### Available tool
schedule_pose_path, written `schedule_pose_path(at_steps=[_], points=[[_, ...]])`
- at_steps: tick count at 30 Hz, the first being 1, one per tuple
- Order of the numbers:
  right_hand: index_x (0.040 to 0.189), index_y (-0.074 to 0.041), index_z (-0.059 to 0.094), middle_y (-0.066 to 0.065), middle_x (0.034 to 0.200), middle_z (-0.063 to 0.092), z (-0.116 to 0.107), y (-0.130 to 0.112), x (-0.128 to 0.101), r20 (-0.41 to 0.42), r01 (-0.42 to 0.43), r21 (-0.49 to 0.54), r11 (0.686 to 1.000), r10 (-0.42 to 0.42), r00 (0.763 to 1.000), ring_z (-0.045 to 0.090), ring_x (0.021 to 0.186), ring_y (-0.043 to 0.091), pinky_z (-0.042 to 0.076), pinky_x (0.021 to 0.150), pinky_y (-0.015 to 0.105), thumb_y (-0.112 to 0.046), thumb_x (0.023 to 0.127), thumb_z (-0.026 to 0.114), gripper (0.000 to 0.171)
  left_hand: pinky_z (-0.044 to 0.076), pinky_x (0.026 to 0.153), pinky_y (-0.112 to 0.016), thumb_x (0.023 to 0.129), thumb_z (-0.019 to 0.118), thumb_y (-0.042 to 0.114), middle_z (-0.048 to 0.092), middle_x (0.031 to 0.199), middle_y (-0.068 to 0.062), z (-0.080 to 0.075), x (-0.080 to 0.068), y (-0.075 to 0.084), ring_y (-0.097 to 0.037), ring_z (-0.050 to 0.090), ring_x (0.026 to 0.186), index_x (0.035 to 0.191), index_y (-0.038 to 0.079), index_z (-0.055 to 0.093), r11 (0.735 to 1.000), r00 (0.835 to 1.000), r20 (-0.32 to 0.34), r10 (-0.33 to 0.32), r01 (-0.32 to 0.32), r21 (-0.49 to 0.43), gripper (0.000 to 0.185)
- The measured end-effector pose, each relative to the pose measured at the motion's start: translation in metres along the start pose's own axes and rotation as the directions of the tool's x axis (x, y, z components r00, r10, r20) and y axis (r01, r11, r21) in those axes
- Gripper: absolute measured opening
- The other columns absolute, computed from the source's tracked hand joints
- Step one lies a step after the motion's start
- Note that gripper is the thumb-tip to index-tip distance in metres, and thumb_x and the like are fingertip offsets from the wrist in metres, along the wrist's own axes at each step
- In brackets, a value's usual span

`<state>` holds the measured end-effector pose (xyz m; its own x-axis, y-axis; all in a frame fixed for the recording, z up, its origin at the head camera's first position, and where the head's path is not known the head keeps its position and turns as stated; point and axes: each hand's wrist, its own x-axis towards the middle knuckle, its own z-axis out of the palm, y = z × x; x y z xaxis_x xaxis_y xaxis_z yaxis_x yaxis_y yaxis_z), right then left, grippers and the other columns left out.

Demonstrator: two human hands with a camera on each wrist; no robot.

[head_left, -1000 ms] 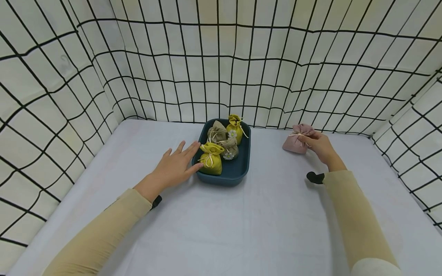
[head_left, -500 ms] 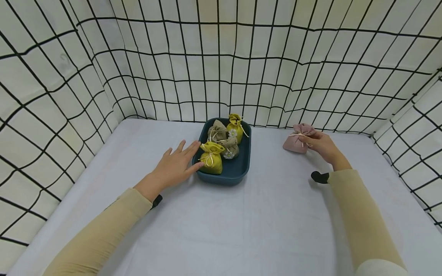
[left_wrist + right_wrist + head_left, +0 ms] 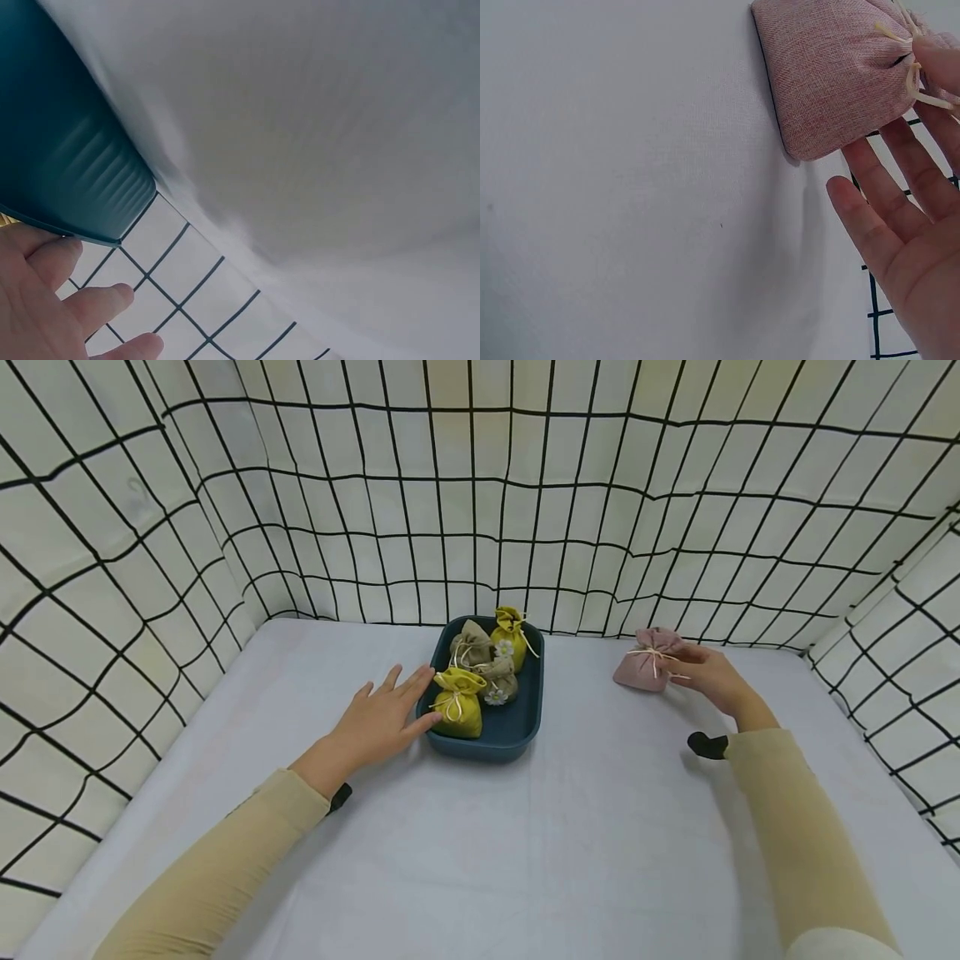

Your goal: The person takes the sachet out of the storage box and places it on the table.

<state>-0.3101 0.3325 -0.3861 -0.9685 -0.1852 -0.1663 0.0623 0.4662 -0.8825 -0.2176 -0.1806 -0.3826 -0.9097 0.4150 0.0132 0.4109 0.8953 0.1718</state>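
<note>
Head view. A dark teal tray [image 3: 517,737] sits at the centre of the frame on a white tabletop [image 3: 480,852] enclosed by grid-patterned walls [image 3: 480,510]. The tray holds four small drawstring pouches: a yellow pouch [image 3: 459,703] at its lower left corner, two beige pouches [image 3: 471,645] behind it, and a second yellow pouch [image 3: 510,635] at the upper edge. The left hand [image 3: 382,720], left of centre, lies flat with fingers straight and spread, fingertips touching the tray's left rim beside the nearer yellow pouch; it grasps nothing. At right of centre a pink pouch [image 3: 643,667] rests on the tabletop, well apart from the tray. The right hand [image 3: 708,677] lies just to its right, fingers extended toward the pouch's tied neck.

Left wrist view. The tray's ribbed outer wall [image 3: 67,172] fills the upper left; relaxed fingers [image 3: 97,304] enter from the lower left, below the tray's rim, holding nothing.

Right wrist view. The pink pouch [image 3: 832,75] occupies the upper right, lying on the white cloth. The right hand's fingers [image 3: 889,202] stretch straight beside it at lower right, while one fingertip [image 3: 937,56] touches the cord at the neck. No grip around the pouch is visible.
</note>
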Motion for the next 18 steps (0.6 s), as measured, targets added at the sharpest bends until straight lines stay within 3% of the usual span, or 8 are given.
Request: schedule_pose_path(at_steps=[7, 12, 18], points=[[0.154, 0.007, 0.033, 0.018, 0.150, 0.043, -0.013, 0.003, -0.010, 0.053, 0.005, -0.028, 1.000, -0.003, 0.999, 0.056, 0.109, -0.004, 0.043, 0.110, 0.040, -0.028, 0.107, 0.059, 0.063, 0.020, 0.114, -0.072, 0.107, 0.043, 0.056, 0.019, 0.170, -0.006, 0.000, 0.000, 0.000, -0.040, 0.013, 0.154, 0.166, 0.013, 0.017, 1.000, 1.000, 0.007, -0.003, 0.003, 0.004, 0.078], [0.155, 0.006, 0.035, 0.018, 0.152, 0.042, -0.020, 0.001, -0.020, 0.069, 0.027, -0.067, 0.997, -0.022, 0.997, 0.057, 0.108, -0.006, 0.048, 0.104, 0.030, -0.028, 0.107, 0.059, 0.064, 0.020, 0.114, -0.072, 0.107, 0.043, 0.057, 0.020, 0.170, -0.007, -0.002, 0.001, 0.001, -0.041, 0.013, 0.154, 0.166, 0.013, 0.017, 1.000, 1.000, 0.004, -0.001, 0.001, -0.001, 0.078], [0.152, 0.008, 0.039, 0.007, 0.140, 0.055, -0.024, -0.005, -0.031, 0.086, 0.069, -0.076, 0.995, -0.063, 0.994, 0.060, 0.108, -0.005, 0.050, 0.095, 0.019, -0.028, 0.106, 0.060, 0.061, 0.019, 0.114, -0.072, 0.107, 0.043, 0.057, 0.019, 0.170, -0.006, -0.001, 0.001, 0.001, -0.041, 0.013, 0.154, 0.166, 0.013, 0.017, 1.000, 1.000, 0.010, -0.008, 0.008, -0.007, 0.079]])
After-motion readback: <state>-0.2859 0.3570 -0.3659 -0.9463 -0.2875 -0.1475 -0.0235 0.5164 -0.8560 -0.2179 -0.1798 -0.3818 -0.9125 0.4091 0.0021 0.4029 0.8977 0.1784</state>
